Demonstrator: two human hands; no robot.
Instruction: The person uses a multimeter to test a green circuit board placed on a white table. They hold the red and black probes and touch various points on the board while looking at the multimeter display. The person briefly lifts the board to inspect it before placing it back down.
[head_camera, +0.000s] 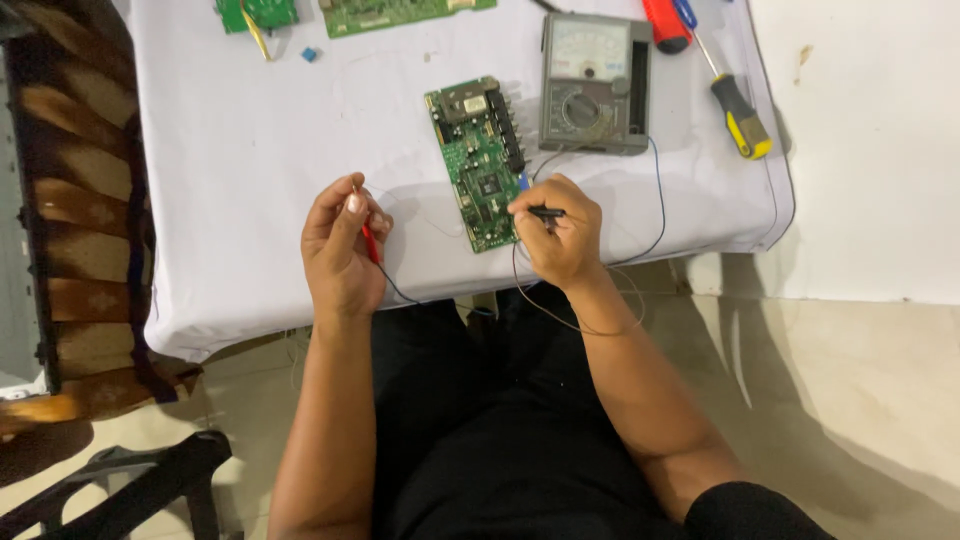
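Sitting at a white-covered table, holding a test probe in each hand. Left hand pinching shut on a red probe at centre left, well apart from the green circuit board. Right hand clamping a black probe, touching the board's lower right edge. Board lying lengthwise up the frame, grey meter just beside it.

A circuit board lies on the tabletop, with a meter just beside it to the right. A screwdriver lies right of the meter. The left hand is left of the board, and the right hand is at its near right corner.
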